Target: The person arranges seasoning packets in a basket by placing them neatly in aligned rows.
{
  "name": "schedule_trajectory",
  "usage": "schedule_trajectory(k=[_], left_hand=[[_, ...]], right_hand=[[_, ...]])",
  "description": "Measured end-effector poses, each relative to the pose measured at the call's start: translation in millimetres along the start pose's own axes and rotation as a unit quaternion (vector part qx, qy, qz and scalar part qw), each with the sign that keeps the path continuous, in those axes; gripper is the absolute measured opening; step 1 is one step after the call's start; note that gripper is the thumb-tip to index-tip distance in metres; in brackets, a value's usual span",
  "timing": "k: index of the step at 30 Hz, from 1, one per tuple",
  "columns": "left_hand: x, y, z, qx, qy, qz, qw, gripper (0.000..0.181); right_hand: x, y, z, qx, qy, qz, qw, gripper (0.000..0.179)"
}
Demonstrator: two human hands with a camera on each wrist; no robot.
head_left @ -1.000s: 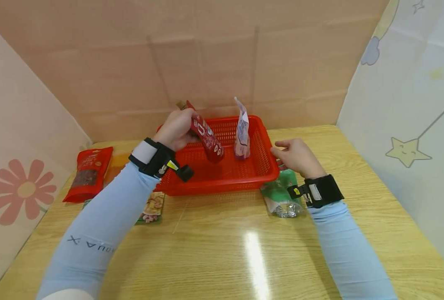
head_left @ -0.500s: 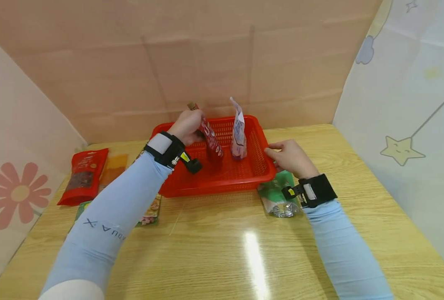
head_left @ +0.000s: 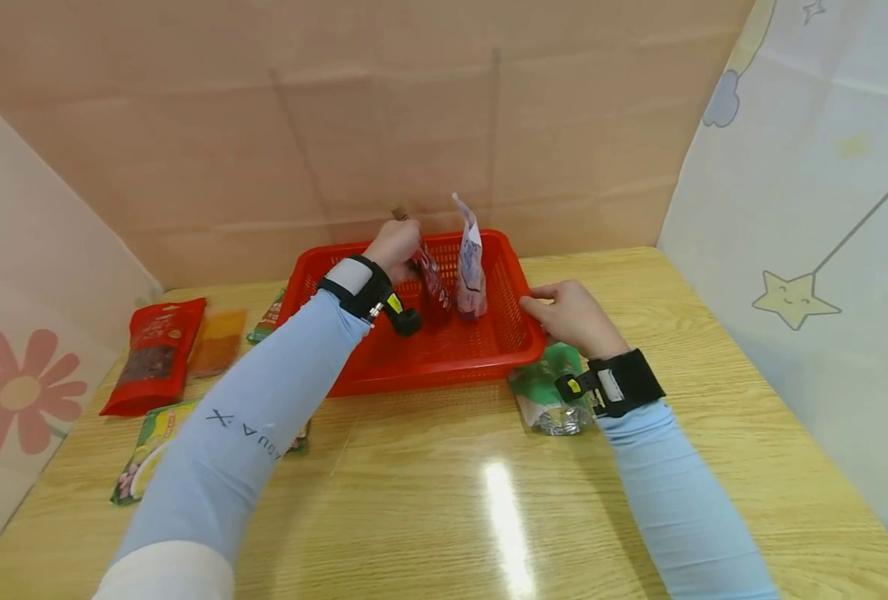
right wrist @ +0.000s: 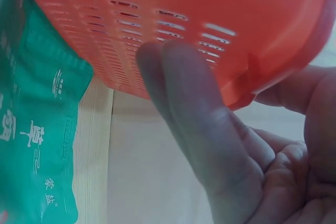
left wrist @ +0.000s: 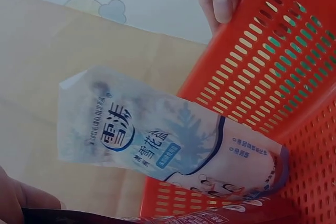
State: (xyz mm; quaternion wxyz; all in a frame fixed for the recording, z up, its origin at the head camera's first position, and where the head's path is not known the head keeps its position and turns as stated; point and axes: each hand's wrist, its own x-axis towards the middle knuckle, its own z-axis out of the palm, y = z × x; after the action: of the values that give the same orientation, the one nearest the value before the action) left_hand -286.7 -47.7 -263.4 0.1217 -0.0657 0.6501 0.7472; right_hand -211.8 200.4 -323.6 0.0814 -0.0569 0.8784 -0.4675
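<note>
My left hand (head_left: pixel 396 248) pinches the top of a dark red pouch (head_left: pixel 434 286), which stands inside a red plastic basket (head_left: pixel 444 367). Beside the pouch, a white-and-blue salt bag (left wrist: pixel 157 135) stands upright in the basket, leaning a little. At the basket's right side, my right hand (head_left: pixel 575 319) holds the rim, with its fingers (right wrist: pixel 191 82) against the slotted outer wall. A green-and-silver pouch (head_left: pixel 552 387) lies on the table below the right hand, partly beneath the basket's corner. In the left wrist view only the red pouch's edge shows.
On the left of the table lie a red bag with a dark window (head_left: pixel 155 354), an orange packet (head_left: pixel 219 340) and a green-yellow packet (head_left: pixel 147 450). My left sleeve hides part of other packets there. A papered wall (head_left: pixel 384 125) rises behind the basket.
My left hand has moved right with the red pouch, bringing it close to the salt bag and more upright. My right hand stays at the basket rim. The camera view has shifted slightly.
</note>
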Motion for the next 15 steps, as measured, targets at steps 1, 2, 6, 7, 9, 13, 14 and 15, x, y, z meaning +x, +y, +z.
schedule_trajectory(k=[1, 2, 6, 7, 9, 13, 14, 15], left_hand=[[0.5, -0.6, 0.6, 0.002, 0.001, -0.002, 1.0, 0.006], [0.9, -1.1, 1.1, 0.005, 0.002, -0.004, 1.0, 0.006], [2.3, -2.5, 1.8, 0.023, 0.002, -0.009, 0.9997, 0.021], [2.6, -2.9, 1.4, 0.026, 0.002, -0.01, 0.9996, 0.023], [3.1, -3.7, 1.1, 0.03, 0.002, -0.011, 0.9995, 0.025], [3.5, -5.3, 1.6, 0.038, 0.006, -0.011, 0.9992, 0.023], [3.2, -5.6, 2.1, 0.041, 0.007, -0.01, 0.9991, 0.024], [3.3, -6.2, 2.7, 0.047, 0.007, -0.009, 0.9988, 0.024]], right_hand=[[-0.3, -0.3, 0.3, 0.001, 0.0, 0.001, 1.0, 0.046], [-0.6, -0.9, 0.6, 0.001, 0.0, 0.002, 1.0, 0.046], [-1.6, -3.0, 2.3, 0.001, -0.001, 0.002, 1.0, 0.046], [-1.8, -3.9, 2.6, 0.001, 0.0, 0.002, 1.0, 0.046], [-2.4, -5.0, 3.4, 0.002, -0.001, 0.001, 1.0, 0.046], [-3.4, -7.1, 4.2, 0.005, 0.001, 0.002, 1.0, 0.045], [-3.6, -7.4, 4.5, 0.007, 0.001, 0.002, 1.0, 0.045], [-3.7, -7.7, 4.6, 0.008, 0.001, 0.002, 1.0, 0.045]])
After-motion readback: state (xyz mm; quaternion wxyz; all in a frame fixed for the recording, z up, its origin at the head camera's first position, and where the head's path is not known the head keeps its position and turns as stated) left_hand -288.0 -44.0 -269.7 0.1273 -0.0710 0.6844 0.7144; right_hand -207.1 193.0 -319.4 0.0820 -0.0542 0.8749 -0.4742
